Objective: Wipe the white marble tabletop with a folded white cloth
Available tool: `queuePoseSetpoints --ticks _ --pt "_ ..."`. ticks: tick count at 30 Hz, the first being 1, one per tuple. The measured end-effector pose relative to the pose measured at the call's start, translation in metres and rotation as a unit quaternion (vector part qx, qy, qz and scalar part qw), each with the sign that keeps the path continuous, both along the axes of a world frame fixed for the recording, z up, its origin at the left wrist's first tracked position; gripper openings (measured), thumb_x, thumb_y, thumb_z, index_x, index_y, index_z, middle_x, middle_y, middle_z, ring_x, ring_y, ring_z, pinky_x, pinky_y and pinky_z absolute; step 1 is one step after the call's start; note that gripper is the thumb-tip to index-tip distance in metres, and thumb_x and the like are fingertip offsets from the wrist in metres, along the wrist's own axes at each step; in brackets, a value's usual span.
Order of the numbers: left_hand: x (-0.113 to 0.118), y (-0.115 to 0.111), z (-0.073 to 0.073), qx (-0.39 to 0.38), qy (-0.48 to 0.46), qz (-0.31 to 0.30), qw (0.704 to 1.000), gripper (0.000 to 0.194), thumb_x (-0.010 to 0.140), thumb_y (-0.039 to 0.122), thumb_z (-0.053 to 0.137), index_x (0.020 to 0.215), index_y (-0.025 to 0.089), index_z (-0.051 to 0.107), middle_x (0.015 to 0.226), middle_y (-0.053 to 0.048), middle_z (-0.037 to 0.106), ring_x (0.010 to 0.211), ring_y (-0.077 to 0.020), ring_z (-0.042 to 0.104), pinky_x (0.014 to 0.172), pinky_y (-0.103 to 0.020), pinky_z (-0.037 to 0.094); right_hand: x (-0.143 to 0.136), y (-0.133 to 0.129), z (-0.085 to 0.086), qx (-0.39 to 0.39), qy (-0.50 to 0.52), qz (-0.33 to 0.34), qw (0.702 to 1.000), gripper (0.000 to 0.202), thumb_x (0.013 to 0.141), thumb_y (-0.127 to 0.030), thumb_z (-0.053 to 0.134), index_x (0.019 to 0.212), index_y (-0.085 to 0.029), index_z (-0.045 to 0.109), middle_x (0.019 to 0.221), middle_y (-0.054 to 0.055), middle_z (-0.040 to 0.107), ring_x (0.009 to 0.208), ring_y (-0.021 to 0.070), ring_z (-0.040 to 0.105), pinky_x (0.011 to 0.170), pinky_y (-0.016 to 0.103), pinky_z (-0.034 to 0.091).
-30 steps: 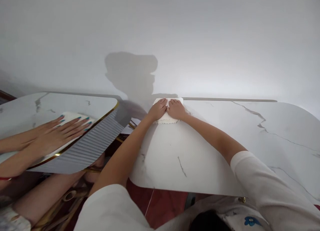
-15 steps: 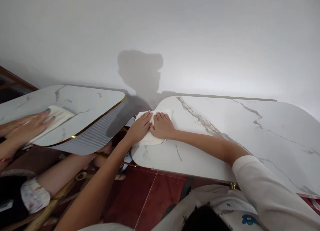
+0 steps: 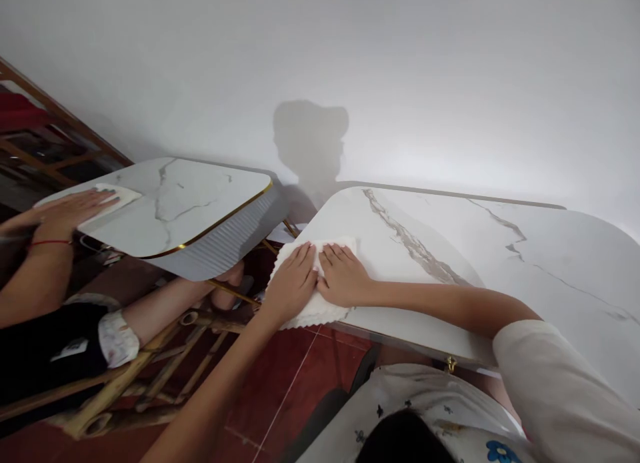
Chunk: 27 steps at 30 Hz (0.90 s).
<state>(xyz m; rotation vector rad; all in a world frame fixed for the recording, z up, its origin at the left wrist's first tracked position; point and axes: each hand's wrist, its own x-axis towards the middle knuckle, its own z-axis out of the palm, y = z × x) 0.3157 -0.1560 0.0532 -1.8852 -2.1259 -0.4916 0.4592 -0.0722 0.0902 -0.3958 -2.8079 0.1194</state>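
Observation:
A white cloth (image 3: 319, 311) with a wavy edge lies over the left end of a white marble-patterned tabletop (image 3: 500, 256). Its near edge reaches past the table's front corner. Flat on the cloth's left part is my left hand (image 3: 291, 284), fingers stretched out and pointing away from me. My right hand (image 3: 344, 276) presses flat beside it, its fingers also extended, with the thumbs of both hands close together. Neither hand grips the cloth; both rest on top of it.
At left, another person's hands (image 3: 75, 211) lie on a second white cloth (image 3: 123, 195) over a similar marble-patterned table (image 3: 200, 213) with gold trim. A bamboo seat (image 3: 117, 396) stands below it on red floor tiles (image 3: 295, 383). A white wall (image 3: 440, 83) rises behind both tables.
Both my hands and the cloth under them have slid towards me to the table's front left corner. The camera view has turned slightly left, and the other person's hands have shifted on their table.

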Motion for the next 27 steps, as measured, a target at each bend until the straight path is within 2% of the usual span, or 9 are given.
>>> queuePoseSetpoints --ticks 5,10,15,19,27 --pt "0.022 0.030 0.008 -0.007 -0.001 0.009 1.000 0.053 0.088 0.025 0.024 0.133 -0.001 0.038 0.141 -0.020 0.039 0.134 -0.0279 0.031 0.111 -0.046 0.027 0.018 0.018 0.007 0.025 -0.015 -0.023 0.999 0.050 0.090 -0.023 0.036 0.133 0.002 0.043 0.141 0.019 0.040 0.134 0.0282 0.029 0.111 0.042 0.018" --pt "0.020 0.073 0.019 0.000 -0.041 -0.006 0.999 0.051 0.087 0.025 0.029 0.131 0.003 0.042 0.141 -0.018 0.042 0.133 -0.0260 0.034 0.111 -0.044 0.028 0.007 0.039 0.018 0.005 -0.059 -0.112 0.992 0.051 0.089 -0.017 0.034 0.134 0.006 0.040 0.141 0.023 0.038 0.133 0.0311 0.030 0.109 0.042 0.019" --pt "0.000 0.116 0.029 0.023 -0.105 -0.019 0.994 0.050 0.085 0.025 0.035 0.130 0.008 0.047 0.141 -0.012 0.043 0.133 -0.0233 0.035 0.112 -0.040 0.028 -0.016 0.073 0.016 0.006 -0.034 -0.157 0.987 0.052 0.090 -0.019 0.031 0.136 0.006 0.037 0.144 0.021 0.036 0.135 0.0296 0.027 0.109 0.041 0.016" --pt "-0.020 0.152 0.036 0.028 -0.144 -0.061 0.987 0.048 0.086 0.026 0.034 0.130 0.013 0.049 0.141 -0.007 0.045 0.133 -0.0201 0.035 0.112 -0.038 0.026 -0.035 0.105 0.009 0.016 0.011 -0.196 0.980 0.053 0.091 -0.022 0.030 0.135 0.006 0.038 0.142 0.023 0.037 0.134 0.0301 0.028 0.108 0.044 0.018" --pt "-0.065 0.229 0.043 0.066 -0.212 -0.109 0.969 0.048 0.081 0.024 0.039 0.123 0.013 0.058 0.136 -0.009 0.051 0.129 -0.0205 0.041 0.111 -0.036 0.027 -0.078 0.175 0.011 0.028 0.059 -0.223 0.973 0.050 0.089 -0.023 0.033 0.129 0.006 0.045 0.136 0.025 0.044 0.129 0.0305 0.034 0.105 0.044 0.020"
